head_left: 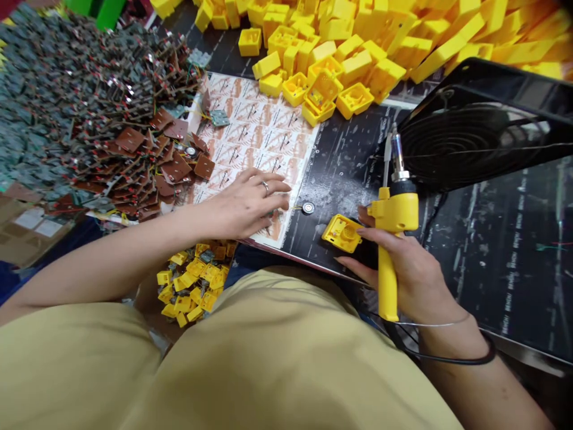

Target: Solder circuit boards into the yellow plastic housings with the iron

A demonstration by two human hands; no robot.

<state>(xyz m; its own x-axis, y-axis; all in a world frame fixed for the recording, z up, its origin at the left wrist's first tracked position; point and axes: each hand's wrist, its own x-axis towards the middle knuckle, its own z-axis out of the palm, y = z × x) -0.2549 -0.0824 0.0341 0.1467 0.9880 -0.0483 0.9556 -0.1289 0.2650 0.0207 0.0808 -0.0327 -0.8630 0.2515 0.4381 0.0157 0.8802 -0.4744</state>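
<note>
1. Sitting open on the black worktop [465, 251], one yellow casing [341, 233] is showing a round grille moulded into its floor.
2. Below the worktop's near edge, a brown carton [150, 303], partly hidden, is holding a heap of small yellow casings [192, 283], with some greyish parts showing among them.
3. At the far side, a large pile of yellow casings [340, 30] is spreading across the worktop; several are facing up open, and some of these are containing small parts too tiny to identify.
4. The right hand [418, 263] is gripping the yellow handle of a soldering gun [388, 275], whose metal tip is pointing away from the person.
5. The open casing is lying just left of that hand, between its outstretched digits; whether they are pressing on it, I cannot tell.
6. The left hand [250, 203] is resting palm down over a printed sheet [280, 140], fingers loosely spread; whether its fingertips are pinching the thin wires, I cannot tell.
7. A round speaker [308, 208] is lying just beyond those fingertips, between the left hand and the open casing.
8. Counting: one soldering gun, one speaker and one open casing are lying about the hands; one black fan [456, 131] is standing at the right; the circuit boards [98, 107] at the left are piling too densely to count.
</note>
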